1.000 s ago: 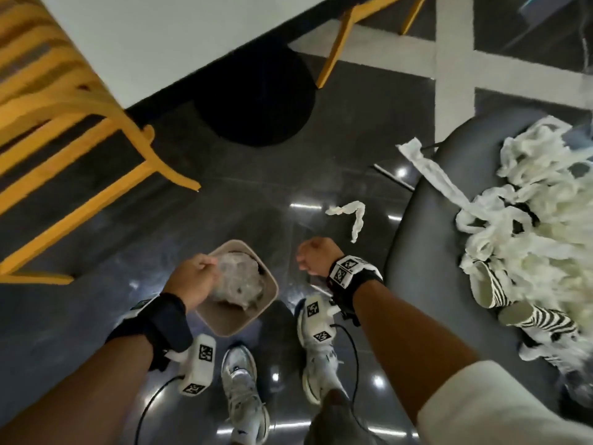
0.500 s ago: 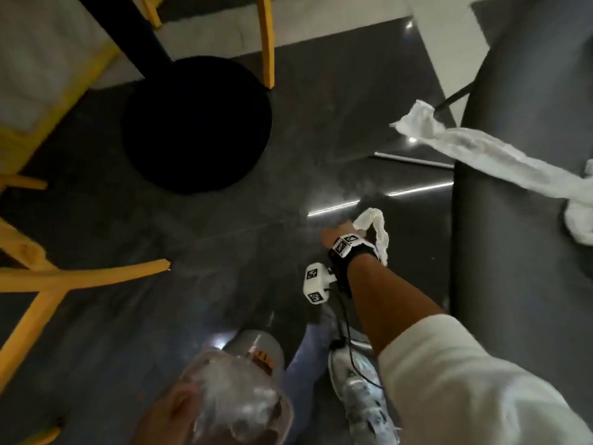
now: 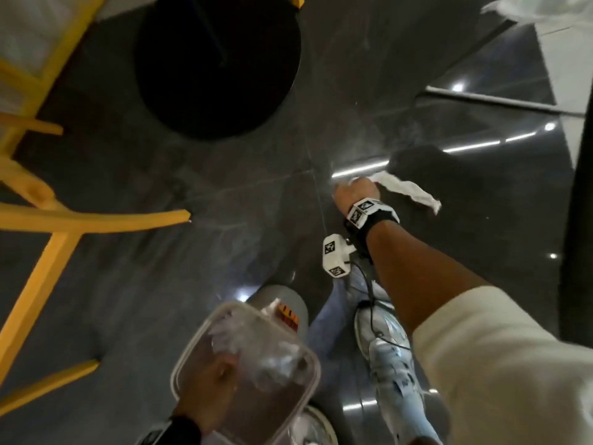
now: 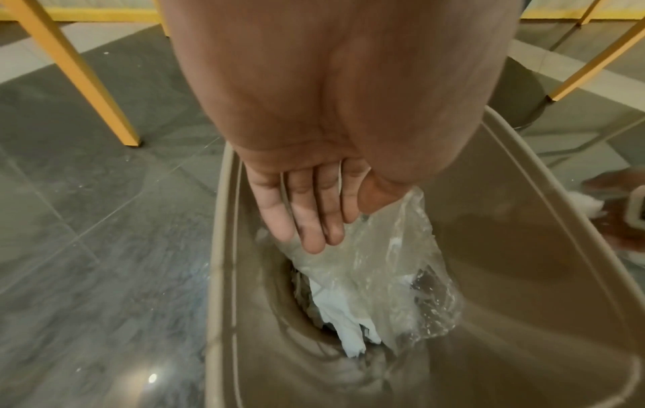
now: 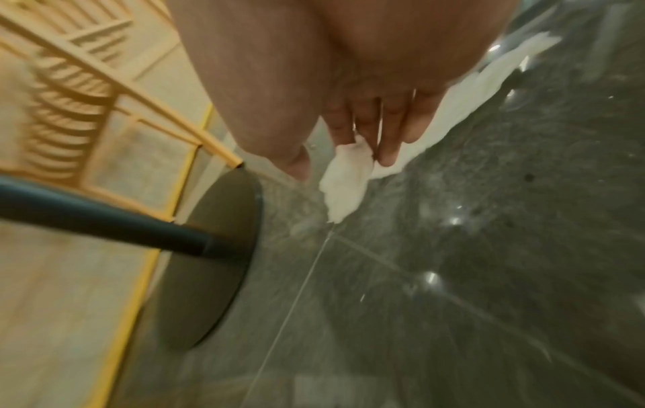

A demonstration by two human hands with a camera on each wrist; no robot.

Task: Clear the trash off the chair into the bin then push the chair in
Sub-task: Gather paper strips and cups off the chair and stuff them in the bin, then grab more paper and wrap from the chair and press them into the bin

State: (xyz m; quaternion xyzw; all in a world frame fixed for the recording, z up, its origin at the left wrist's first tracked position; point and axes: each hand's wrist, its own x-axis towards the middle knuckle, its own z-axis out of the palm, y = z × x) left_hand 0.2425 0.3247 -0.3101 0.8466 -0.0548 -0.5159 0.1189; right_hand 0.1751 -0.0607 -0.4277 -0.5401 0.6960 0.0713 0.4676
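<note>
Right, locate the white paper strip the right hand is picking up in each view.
Head: paper strip right of centre, trailing from the right hand.
Left wrist: a white scrap at the right edge, too blurred to confirm.
Right wrist: upper centre, between the fingers.
Shared landmark: black round table base.

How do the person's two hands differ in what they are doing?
The right hand reaches down near the floor and pinches a white paper strip; the left hand lies with straight fingers on clear plastic inside the beige bin. The right hand grips; the left only presses. Both handle trash.
</note>
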